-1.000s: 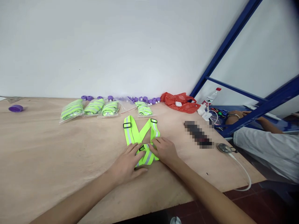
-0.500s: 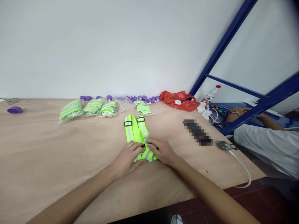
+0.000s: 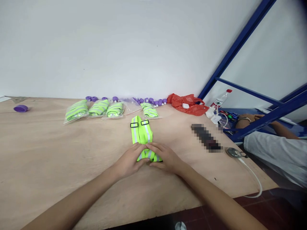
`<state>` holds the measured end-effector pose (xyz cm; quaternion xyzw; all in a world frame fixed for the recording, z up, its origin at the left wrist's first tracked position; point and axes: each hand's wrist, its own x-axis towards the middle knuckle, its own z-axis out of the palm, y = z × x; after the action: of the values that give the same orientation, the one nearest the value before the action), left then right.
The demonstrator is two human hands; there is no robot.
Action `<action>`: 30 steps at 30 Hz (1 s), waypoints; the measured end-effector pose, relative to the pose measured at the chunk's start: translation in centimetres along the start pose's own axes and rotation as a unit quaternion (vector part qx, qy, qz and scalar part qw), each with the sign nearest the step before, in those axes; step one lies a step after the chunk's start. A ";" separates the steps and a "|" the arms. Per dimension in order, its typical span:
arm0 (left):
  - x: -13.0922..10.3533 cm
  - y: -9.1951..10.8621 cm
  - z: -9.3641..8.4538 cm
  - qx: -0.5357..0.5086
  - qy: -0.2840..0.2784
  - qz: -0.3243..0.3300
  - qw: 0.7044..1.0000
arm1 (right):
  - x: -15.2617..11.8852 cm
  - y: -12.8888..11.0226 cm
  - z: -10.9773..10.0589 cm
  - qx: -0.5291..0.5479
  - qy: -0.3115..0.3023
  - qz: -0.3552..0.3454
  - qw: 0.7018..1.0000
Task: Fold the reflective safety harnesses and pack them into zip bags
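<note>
A neon yellow-green reflective strap vest (image 3: 142,134) with grey stripes lies folded on the wooden table, two black buckles at its far end. My left hand (image 3: 132,157) grips the near end from the left, fingers over the top and thumb along the near edge. From the right, my right hand (image 3: 166,156) holds the same end in a similar way, its fingertips close to the left ones. Part of the bundle is hidden beneath my fingers. Beyond it, a clear bag (image 3: 150,110) holds another folded neon strap bundle.
Several bagged neon bundles (image 3: 76,110) line the wall. Also there are small purple pieces (image 3: 151,101), a red plastic bag (image 3: 188,104) and a bottle (image 3: 222,98). A pixelated dark object (image 3: 206,137) and a cabled round device (image 3: 233,152) lie right. Another person's sleeve (image 3: 271,153) is beyond the blue frame.
Both hands have closed in on the vest's near end, thumbs now along its near edge. The far straps lie closer together. The whole view has shifted slightly.
</note>
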<state>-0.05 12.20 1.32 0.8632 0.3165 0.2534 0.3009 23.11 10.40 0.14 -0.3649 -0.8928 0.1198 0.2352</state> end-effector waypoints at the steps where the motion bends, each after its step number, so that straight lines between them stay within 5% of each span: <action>1: 0.0 0.0 0.1 0.003 -0.002 -0.001 1.000 | 0.0 0.0 0.0 -0.002 0.003 -0.004 1.000; 9: -0.2 -0.4 0.8 0.030 0.049 -0.044 0.997 | 0.1 -0.3 -0.7 0.031 -0.004 -0.014 0.999; 18: -0.3 -0.3 0.1 -0.007 0.028 -0.056 0.998 | 0.1 -0.3 -0.1 0.075 0.011 0.068 0.995; 30: -0.9 -0.4 -0.9 -0.076 -0.007 -0.082 0.994 | 0.3 -0.6 -0.2 0.100 0.006 0.066 0.993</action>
<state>-1.40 12.13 1.45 0.8109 0.3640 0.2449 0.3872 22.73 10.19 0.66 -0.3983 -0.8488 0.2217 0.2678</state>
